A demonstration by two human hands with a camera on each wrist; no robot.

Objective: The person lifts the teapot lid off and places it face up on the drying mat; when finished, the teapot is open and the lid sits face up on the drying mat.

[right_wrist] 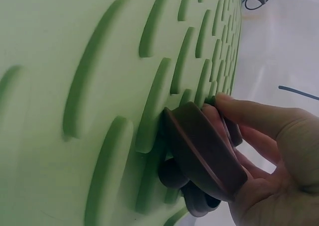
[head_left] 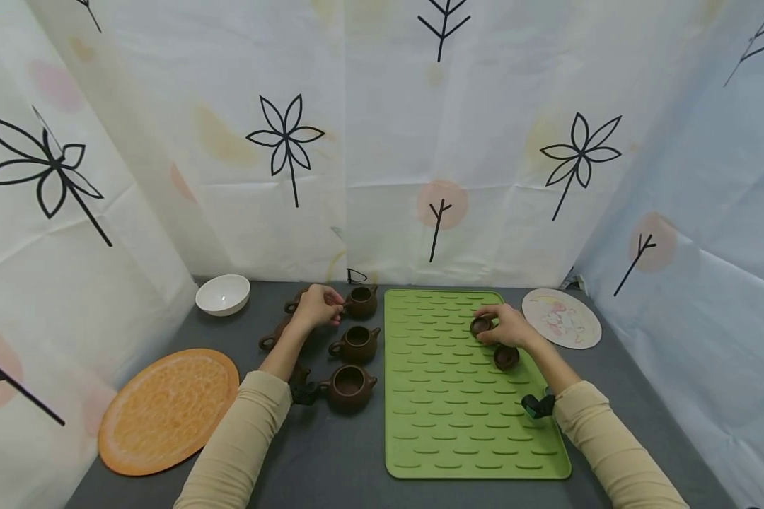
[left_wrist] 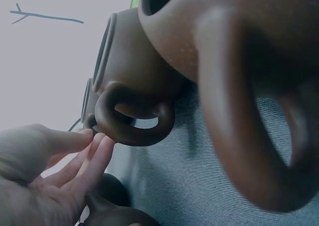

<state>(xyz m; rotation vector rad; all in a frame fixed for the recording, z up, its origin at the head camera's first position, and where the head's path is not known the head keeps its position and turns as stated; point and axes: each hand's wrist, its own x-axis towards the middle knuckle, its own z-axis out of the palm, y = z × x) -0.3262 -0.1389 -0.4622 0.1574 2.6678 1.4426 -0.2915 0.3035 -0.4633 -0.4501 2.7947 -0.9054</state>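
In the head view, my left hand (head_left: 318, 305) pinches the handle of the farthest brown clay teapot (head_left: 361, 302) in the near-right column. Below it stand a middle teapot (head_left: 356, 345) and a front teapot (head_left: 350, 387), both lidless and spouts to the right. The left wrist view shows the left thumb and fingertips meeting just past the middle teapot's handle (left_wrist: 107, 114). On the green mat (head_left: 446, 431), my right hand (head_left: 508, 326) grips a small brown lid (head_left: 480, 325) between thumb and fingers. A second lid (head_left: 506, 358) lies upturned just in front of that hand.
More brown teapots (head_left: 269, 343) stand left of the column, partly hidden by the left arm. A white bowl (head_left: 223, 295) sits at the back left, an orange round mat (head_left: 168, 411) at the front left. A pale printed disc (head_left: 562, 318) lies right of the green mat.
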